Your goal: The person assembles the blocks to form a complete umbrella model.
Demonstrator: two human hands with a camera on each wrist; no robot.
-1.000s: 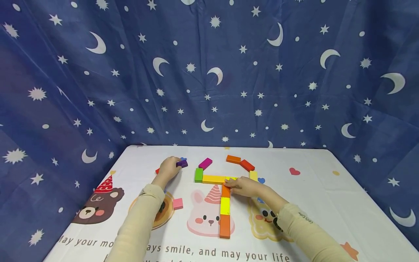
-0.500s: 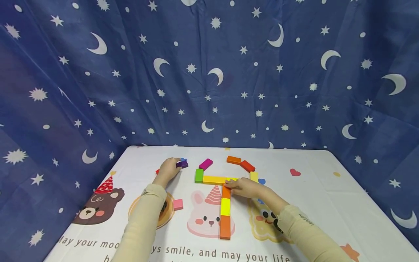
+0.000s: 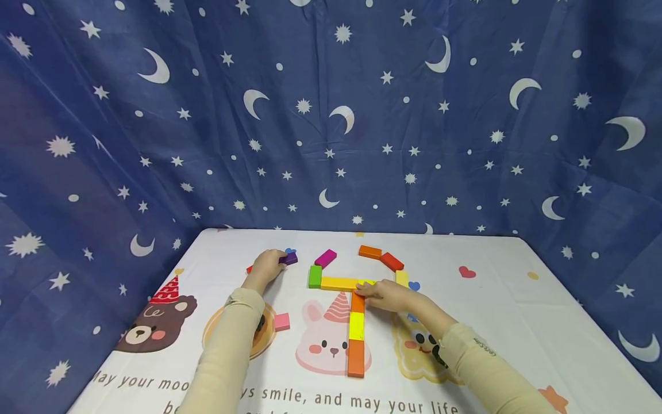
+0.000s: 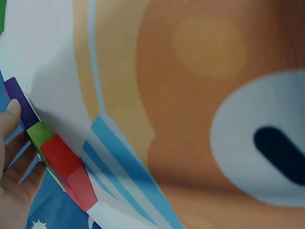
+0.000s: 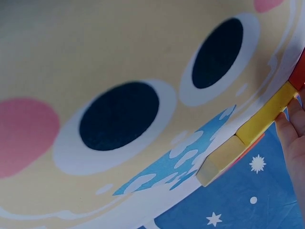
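My left hand (image 3: 266, 270) holds the near end of a purple block (image 3: 291, 259) at the back left. In the left wrist view the thumb lies on that purple block (image 4: 21, 102). Its other fingers reach behind a light green block (image 4: 40, 131) and a red block (image 4: 71, 171). My right hand (image 3: 385, 295) rests its fingertips on the top orange block (image 3: 357, 302) of an upright row, where it meets a crosswise yellow row (image 3: 338, 283). In the right wrist view the extended fingers touch the side of a yellow block (image 5: 267, 114), beside a pale yellow block (image 5: 221, 160).
A green block (image 3: 315, 277) and magenta block (image 3: 326, 258) curve up on the left; a red block (image 3: 391, 261) and orange block (image 3: 370, 252) on the right. Bright yellow (image 3: 356, 326) and orange (image 3: 355, 358) blocks continue the row downward. A pink block (image 3: 281, 321) lies apart.
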